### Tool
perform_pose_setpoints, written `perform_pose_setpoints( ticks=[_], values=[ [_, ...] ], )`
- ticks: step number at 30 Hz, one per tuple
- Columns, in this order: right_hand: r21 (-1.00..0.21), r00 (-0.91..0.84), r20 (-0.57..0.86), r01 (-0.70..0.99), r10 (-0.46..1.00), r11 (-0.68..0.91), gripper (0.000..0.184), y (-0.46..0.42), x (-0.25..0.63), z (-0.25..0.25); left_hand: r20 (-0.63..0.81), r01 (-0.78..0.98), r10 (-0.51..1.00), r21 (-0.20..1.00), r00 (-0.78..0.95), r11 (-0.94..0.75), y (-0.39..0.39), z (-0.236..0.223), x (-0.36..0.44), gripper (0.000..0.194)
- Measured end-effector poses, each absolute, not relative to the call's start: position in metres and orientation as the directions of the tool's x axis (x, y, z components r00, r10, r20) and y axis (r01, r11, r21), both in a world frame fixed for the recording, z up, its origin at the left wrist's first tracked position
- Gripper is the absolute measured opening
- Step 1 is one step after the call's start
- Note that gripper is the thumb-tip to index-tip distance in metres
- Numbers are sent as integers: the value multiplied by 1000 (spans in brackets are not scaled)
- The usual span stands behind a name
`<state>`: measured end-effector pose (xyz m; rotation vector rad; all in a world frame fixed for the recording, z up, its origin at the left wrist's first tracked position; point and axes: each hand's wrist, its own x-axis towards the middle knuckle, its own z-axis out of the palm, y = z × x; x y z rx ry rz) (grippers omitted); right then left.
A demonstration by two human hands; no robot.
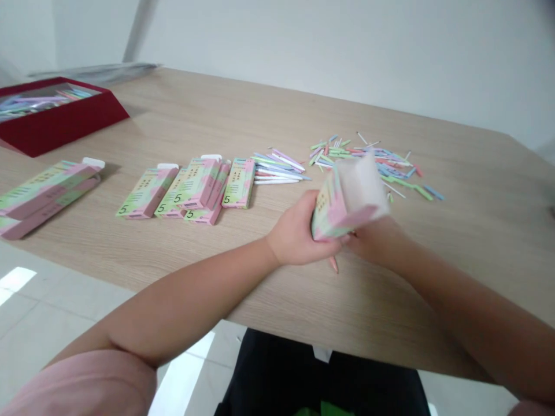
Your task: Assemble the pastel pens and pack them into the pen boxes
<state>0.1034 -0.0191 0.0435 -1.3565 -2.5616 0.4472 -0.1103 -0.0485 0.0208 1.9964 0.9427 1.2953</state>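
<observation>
My left hand (297,234) and my right hand (375,240) are both closed around a small pastel pink-and-green box (347,199), held just above the wooden table (217,115) near its front edge. The box is blurred by motion and its top end looks open. A pink stick (333,264) pokes out below my hands. Just behind the box lies a scattered heap of pastel sticks (377,159). A neater bunch of sticks (277,167) lies to the left of it.
Several matching boxes marked 5 (191,188) lie in a row left of centre. More boxes (43,193) are stacked at the table's left edge. A red tray (56,118) with more sticks stands at the far left.
</observation>
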Motion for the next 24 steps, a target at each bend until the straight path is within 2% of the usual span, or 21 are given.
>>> perform_pose_setpoints(
  ticks=[4, 8, 14, 16, 18, 19, 21, 22, 24],
  values=[
    [-193, -546, 28, 819, 837, 541, 30, -63, 132, 37, 513, 271, 848, 804, 132, -529, -34, 15, -111, 59],
    [-171, -545, -2, 826, 838, 537, 38, -85, 131, 29, 505, 307, 855, 800, 120, -516, -28, 8, -111, 56],
    [-114, -454, -41, 887, 890, 447, 51, -52, 94, 23, 464, 422, 880, 781, 102, -461, -24, 13, -113, 60],
    [-74, -475, -73, 879, 877, 471, 43, -36, 87, 23, 469, 460, 880, 767, 73, -447, -21, 16, -115, 64],
    [-90, -530, -101, 848, 842, 523, 30, -20, 89, 25, 476, 497, 879, 756, 28, -425, -17, 20, -118, 65],
    [-137, -549, -124, 835, 827, 533, 26, -12, 93, 27, 473, 512, 881, 756, 1, -407, -16, 21, -120, 63],
    [-354, -554, -217, 812, 804, 464, 21, 2, 105, 32, 451, 531, 891, 770, -59, -354, -13, 22, -124, 60],
    [-518, -545, -284, 780, 789, 353, 20, 8, 113, 33, 437, 534, 895, 778, -86, -329, -12, 22, -125, 58],
    [-798, -542, -400, 602, 739, 9, 17, 17, 127, 34, 419, 544, 902, 783, -102, -302, -11, 23, -126, 56]
  ],
)
